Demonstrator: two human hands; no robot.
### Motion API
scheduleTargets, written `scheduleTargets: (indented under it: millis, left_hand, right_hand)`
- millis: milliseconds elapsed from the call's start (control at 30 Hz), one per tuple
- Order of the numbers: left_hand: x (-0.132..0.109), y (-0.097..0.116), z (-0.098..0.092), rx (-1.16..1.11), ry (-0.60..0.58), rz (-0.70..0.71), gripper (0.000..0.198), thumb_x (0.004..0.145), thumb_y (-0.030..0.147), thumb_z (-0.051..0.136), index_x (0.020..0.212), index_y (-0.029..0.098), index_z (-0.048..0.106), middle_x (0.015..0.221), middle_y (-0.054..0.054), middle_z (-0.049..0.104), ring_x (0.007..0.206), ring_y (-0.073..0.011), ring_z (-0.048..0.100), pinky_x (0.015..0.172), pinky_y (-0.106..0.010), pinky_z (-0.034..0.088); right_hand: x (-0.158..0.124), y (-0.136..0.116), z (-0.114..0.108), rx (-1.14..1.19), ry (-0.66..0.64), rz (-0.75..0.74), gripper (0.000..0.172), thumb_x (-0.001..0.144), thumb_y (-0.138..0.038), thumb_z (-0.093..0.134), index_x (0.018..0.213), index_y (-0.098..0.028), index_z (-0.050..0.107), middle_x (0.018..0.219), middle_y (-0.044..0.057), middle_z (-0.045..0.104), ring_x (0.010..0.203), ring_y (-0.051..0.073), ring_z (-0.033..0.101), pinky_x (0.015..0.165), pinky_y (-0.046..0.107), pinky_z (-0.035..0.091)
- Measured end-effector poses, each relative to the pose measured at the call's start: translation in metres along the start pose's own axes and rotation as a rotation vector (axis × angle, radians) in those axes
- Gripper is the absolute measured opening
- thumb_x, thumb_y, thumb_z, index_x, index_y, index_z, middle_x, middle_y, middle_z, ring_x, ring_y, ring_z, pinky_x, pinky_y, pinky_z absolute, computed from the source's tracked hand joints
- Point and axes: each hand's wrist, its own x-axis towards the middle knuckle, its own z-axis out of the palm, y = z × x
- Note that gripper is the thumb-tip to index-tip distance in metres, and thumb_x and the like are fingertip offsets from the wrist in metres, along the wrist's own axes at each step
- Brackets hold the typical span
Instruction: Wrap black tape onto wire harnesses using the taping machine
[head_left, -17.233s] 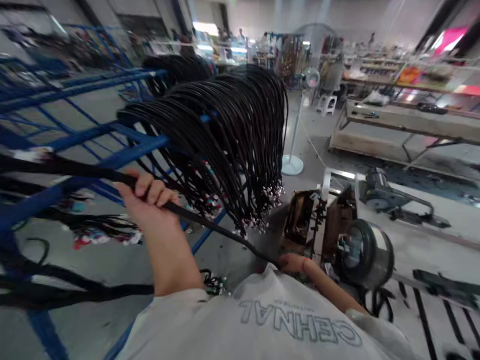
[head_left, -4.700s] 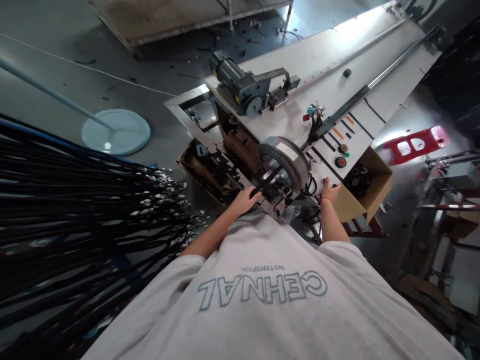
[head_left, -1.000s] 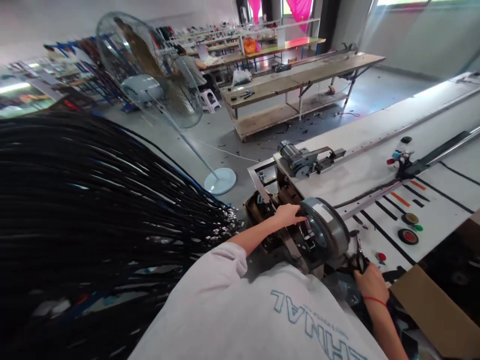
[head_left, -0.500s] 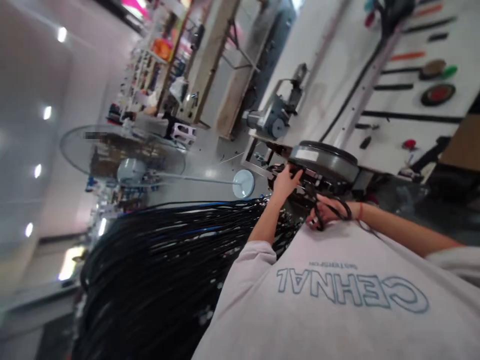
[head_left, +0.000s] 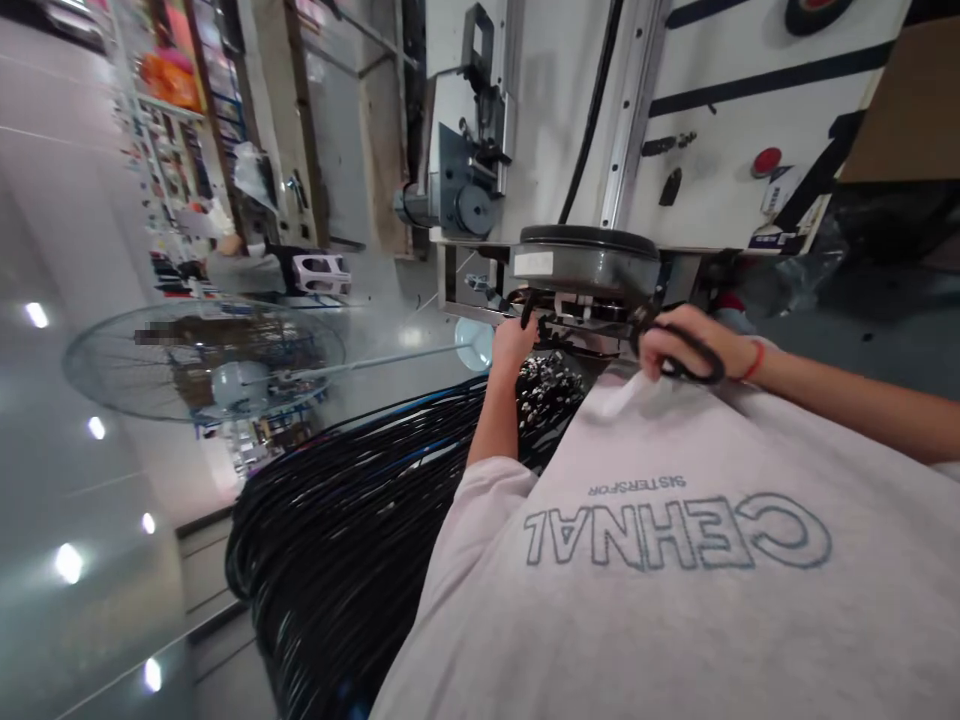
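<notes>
**Workshop bench, drum at its near edge**

Beneath the drum, the left hand reaches into the black fixture with its fingers curled. Whether it grips anything cannot be told. The right hand is closed through the black loops of scissors, just under the drum's right side. Black cables hang to the left, below a fan.

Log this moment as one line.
left hand: on mechanism under drum, grip unclear | right hand: holding scissors near drum | cables: heaped by left arm
</notes>
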Motion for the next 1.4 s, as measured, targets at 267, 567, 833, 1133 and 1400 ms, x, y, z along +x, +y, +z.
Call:
scheduleTargets:
  millis: [267,567,833,1133,1400]
  left_hand:
    - [-0.044,0.018,0.049,-1.227,-0.384,0.068,0.039,0.096,0.051,0.046,0.104,0.021,0.069,0.072,-0.001,0.069,0.044,-0.0061,0.052,0.054,-0.021,0.049]
    - [-0.05,0.036,0.056,-1.359,-0.315,-0.068,0.036,0.101,0.032,0.031,0.108,0.022,0.065,0.079,-0.003,0.065,0.05,-0.0069,0.049,0.047,-0.02,0.041]
    - [-0.045,0.048,0.062,-0.982,-0.453,0.165,0.045,0.085,0.061,0.057,0.087,0.017,0.06,0.049,0.009,0.036,0.038,-0.0053,0.028,0.039,-0.02,0.022]
    - [-0.055,0.04,0.071,-0.752,-0.048,0.212,0.041,0.088,0.057,0.053,0.099,0.018,0.058,0.09,-0.007,0.069,0.073,-0.0158,0.062,0.074,-0.03,0.051]
    - [-0.067,0.038,0.074,-0.681,0.095,0.171,0.048,0.093,0.057,0.038,0.087,0.018,0.064,0.069,-0.003,0.062,0.067,-0.0169,0.058,0.068,-0.029,0.046]
  right_hand:
    - [0.04,-0.001,-0.089,-0.965,0.523,0.661,0.048,0.086,-0.044,0.059,0.101,0.001,0.067,0.103,0.029,0.066,0.102,0.037,0.063,0.087,0.048,0.047]
    - [0.055,-0.022,-0.134,-1.054,0.641,0.329,0.045,0.094,-0.033,0.054,0.128,-0.004,0.058,0.134,0.022,0.05,0.122,0.028,0.051,0.104,0.038,0.039]
    - [0.083,-0.054,-0.259,-1.191,0.789,0.47,0.047,0.097,-0.031,0.047,0.131,0.001,0.051,0.145,0.027,0.042,0.133,0.032,0.039,0.103,0.045,0.031]
    - [0.093,-0.045,-0.256,-1.214,0.777,0.606,0.045,0.093,-0.028,0.05,0.127,0.001,0.049,0.123,0.029,0.06,0.115,0.033,0.055,0.098,0.051,0.034]
    - [0.095,-0.019,-0.262,-1.127,0.874,0.517,0.054,0.096,-0.036,0.039,0.145,-0.011,0.038,0.14,0.022,0.049,0.124,0.036,0.048,0.1,0.058,0.035]
